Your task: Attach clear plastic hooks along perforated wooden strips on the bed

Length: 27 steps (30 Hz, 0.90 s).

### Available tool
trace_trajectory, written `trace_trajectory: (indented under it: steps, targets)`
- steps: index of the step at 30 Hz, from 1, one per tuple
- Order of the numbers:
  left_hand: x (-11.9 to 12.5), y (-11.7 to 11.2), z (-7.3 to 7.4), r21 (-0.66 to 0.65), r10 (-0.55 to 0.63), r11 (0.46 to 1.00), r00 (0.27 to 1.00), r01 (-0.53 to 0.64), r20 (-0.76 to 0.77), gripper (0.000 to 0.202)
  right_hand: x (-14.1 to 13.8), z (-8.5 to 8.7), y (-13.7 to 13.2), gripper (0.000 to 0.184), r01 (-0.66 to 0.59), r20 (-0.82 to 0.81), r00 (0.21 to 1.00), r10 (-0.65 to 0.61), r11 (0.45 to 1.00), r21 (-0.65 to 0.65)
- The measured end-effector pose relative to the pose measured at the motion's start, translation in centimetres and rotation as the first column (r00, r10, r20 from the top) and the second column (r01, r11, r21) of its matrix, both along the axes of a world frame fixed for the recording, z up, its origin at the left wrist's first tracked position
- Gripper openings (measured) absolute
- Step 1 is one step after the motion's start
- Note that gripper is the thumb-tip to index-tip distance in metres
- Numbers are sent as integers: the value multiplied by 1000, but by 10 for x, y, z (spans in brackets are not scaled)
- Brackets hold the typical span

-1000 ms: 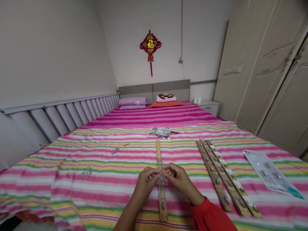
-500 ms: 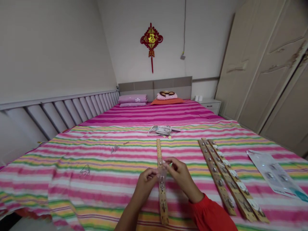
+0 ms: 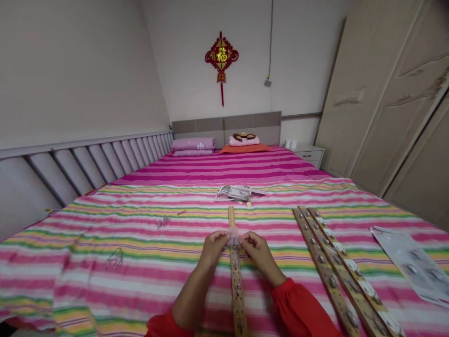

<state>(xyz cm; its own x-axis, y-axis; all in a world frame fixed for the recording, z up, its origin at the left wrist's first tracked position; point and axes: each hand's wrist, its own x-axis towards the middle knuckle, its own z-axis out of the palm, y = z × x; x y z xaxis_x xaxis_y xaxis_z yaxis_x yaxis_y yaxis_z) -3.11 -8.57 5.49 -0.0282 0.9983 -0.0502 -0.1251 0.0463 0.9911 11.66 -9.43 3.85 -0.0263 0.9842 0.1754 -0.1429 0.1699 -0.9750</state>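
A small clear plastic piece point(image 3: 233, 232), perhaps a little bag, is stretched between my two hands. My left hand point(image 3: 213, 249) pinches its left side with thumb and fingertips. On the other side, my right hand point(image 3: 258, 252) pinches its right edge. Beneath them, a narrow tan strip with small holes point(image 3: 238, 303) lies lengthwise on the bed. Several small shiny metal pieces point(image 3: 237, 289) sit along this strip. Their exact kind is too small to tell.
To the right lie three similar strips point(image 3: 324, 266) with metal pieces and white discs. Clear packaging point(image 3: 412, 262) is beyond them. Plastic packets point(image 3: 240, 192) lie ahead; small clear scraps point(image 3: 163, 222) and a thin clear item point(image 3: 115, 257) lie left. Striped cloth point(image 3: 147, 285) covers the bed.
My left hand has moved up along the strip, level with my right. The clear plastic now shows higher, between both hands. The view has shifted slightly.
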Motion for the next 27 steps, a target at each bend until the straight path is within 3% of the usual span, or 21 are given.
trace_trajectory:
  steps: [5,12,19,27]
  targets:
    - [5,38,-5,-15,23,1000,999,-22,23,29,2,-8,36,31,56,-6,998,-56,998,-18]
    - [6,71,-38,-36,85,996,996,-85,-10,23,-5,-34,68,26,99,-2,995,-100,992,-72]
    - [5,88,-64,-35,100,994,992,-103,-82,13,-10,-59,85,27,136,6,991,-136,985,-107]
    - [7,89,-74,-47,111,992,983,-119,-146,10,-10,-73,89,21,151,25,989,-149,981,-119]
